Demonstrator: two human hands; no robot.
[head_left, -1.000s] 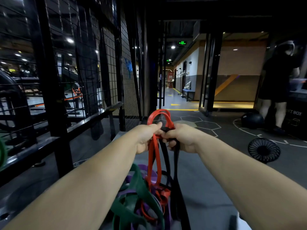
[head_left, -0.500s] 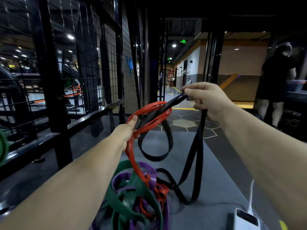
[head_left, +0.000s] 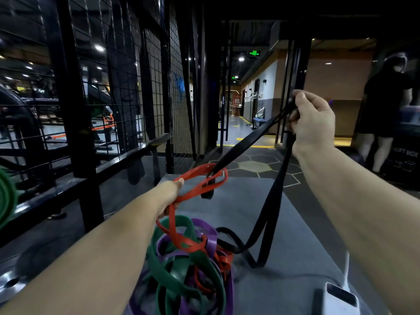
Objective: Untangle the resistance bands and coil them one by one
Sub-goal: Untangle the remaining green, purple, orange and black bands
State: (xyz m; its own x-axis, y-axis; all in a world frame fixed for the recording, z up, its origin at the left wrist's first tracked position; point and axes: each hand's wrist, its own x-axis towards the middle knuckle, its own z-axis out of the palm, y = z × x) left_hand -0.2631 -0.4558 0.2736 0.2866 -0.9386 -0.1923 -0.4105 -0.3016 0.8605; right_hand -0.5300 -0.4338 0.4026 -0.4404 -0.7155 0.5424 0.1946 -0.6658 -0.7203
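Up right, well above the grey padded surface (head_left: 295, 235), the right hand (head_left: 314, 120) has its fingers (head_left: 298, 97) clamped on the long flat black rubber resistance band (head_left: 271, 201). It is held high, I'd say to pull the strap straight so its routing reads clearly. One black run goes diagonally down through the loop of the thin red rubber band (head_left: 200, 178), and a short black fold pokes out below that loop. The left hand (head_left: 170, 196) grips the red loop with fingers closed round it. It holds the loop up off the pile, probably as an open eye for the black to slide through. The other black run drops to the surface and bends just beside the heap. That heap is a wide green rubber band (head_left: 172, 264), a purple rubber band (head_left: 209, 237) and the rest of the red, all interlaced. My read: black is being freed from red and nothing is coiled yet. Risk: a hard pull cinches the red tighter.
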